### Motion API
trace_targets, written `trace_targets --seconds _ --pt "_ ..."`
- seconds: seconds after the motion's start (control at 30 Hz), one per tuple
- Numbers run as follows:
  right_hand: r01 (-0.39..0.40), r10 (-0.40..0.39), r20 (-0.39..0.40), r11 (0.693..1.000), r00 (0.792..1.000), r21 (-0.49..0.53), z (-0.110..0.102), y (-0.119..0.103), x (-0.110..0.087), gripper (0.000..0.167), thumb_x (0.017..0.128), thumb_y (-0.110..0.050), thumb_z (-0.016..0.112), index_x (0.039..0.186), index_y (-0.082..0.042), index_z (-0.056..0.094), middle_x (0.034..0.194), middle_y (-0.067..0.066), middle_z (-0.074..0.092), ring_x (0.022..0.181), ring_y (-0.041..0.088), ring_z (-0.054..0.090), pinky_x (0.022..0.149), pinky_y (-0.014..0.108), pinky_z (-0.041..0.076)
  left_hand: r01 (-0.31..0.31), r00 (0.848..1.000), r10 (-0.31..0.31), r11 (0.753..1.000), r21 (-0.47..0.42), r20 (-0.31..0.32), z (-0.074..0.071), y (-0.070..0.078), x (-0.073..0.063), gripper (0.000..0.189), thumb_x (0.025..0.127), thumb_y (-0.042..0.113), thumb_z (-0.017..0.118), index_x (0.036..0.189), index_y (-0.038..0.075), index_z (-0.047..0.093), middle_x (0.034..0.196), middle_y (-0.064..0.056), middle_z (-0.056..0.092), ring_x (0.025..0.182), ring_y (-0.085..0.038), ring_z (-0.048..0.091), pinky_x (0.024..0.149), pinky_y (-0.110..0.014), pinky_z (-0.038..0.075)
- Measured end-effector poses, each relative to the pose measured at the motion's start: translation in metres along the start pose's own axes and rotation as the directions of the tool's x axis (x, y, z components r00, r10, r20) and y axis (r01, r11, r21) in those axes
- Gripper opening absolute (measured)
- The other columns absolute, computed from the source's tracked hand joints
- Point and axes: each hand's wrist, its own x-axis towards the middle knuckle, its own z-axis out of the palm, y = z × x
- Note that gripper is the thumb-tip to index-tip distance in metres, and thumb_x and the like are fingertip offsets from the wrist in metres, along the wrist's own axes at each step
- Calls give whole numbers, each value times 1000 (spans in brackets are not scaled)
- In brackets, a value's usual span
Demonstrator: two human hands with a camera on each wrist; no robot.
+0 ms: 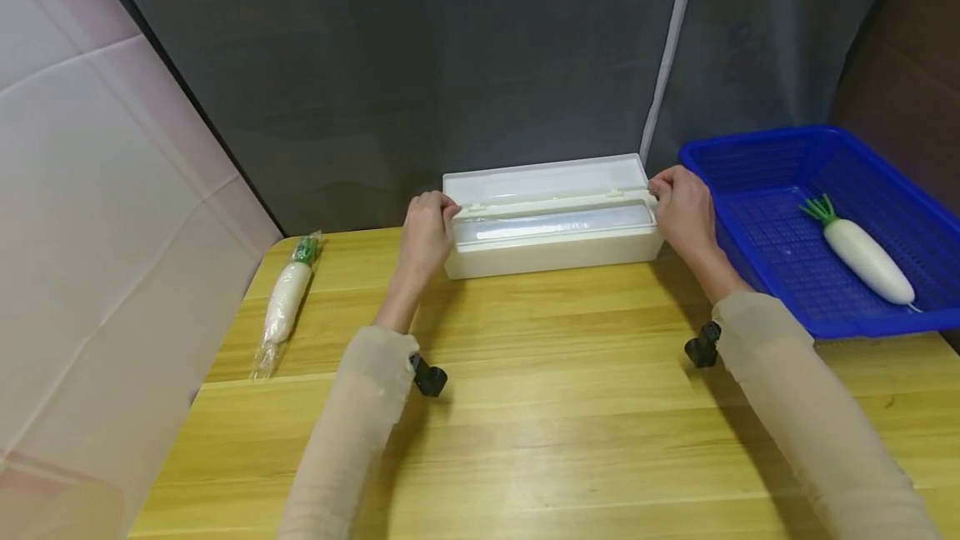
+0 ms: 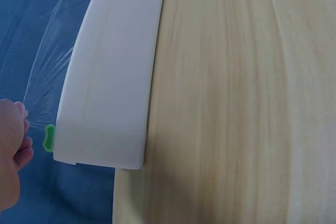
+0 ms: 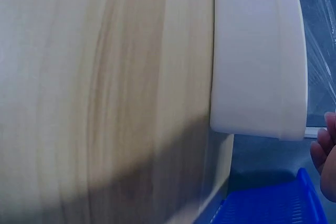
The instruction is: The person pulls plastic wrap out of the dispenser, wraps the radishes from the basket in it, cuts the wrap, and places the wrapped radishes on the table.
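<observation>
A white cling film dispenser box point(image 1: 555, 248) stands at the back of the table with its lid point(image 1: 547, 182) raised. Inside it lies a roll of clear film point(image 1: 555, 223). My left hand point(image 1: 427, 232) is at the box's left end, pinching a corner of the clear cling film point(image 2: 44, 77), which is drawn into creases toward the fingers. At the right end, my right hand point(image 1: 684, 205) pinches the other side of the film point(image 3: 321, 61). In both wrist views the hands are only partly in frame, at the edges.
On the left of the table lies a white radish point(image 1: 287, 302) wrapped in clear film. A blue plastic basket point(image 1: 738, 252) stands at the right with an unwrapped white radish point(image 1: 870, 261) inside. A grey curtain point(image 1: 375, 82) hangs behind the wooden table point(image 1: 540, 407).
</observation>
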Motion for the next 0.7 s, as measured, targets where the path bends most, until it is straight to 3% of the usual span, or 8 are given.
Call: trace_targets --seconds 0.3,0.7 --pt "-15 15 -8 1000 1000 4 -5 -5 7 18 103 -8 54 102 7 64 99 25 67 100 44 60 90 53 44 38 999 -38 999 19 8 -7 5 7 13 101 8 60 99 -5 64 96 -18 63 93 -34 56 83 -42 49" --pt "11 -9 -43 999 999 34 -15 -12 14 20 103 -6 50 100 8 63 98 25 66 100 43 58 92 51 43 -22 999 23 1000 10 -34 -16 13 13 12 101 6 59 98 -6 60 94 -19 60 91 -36 54 81 -44 48"
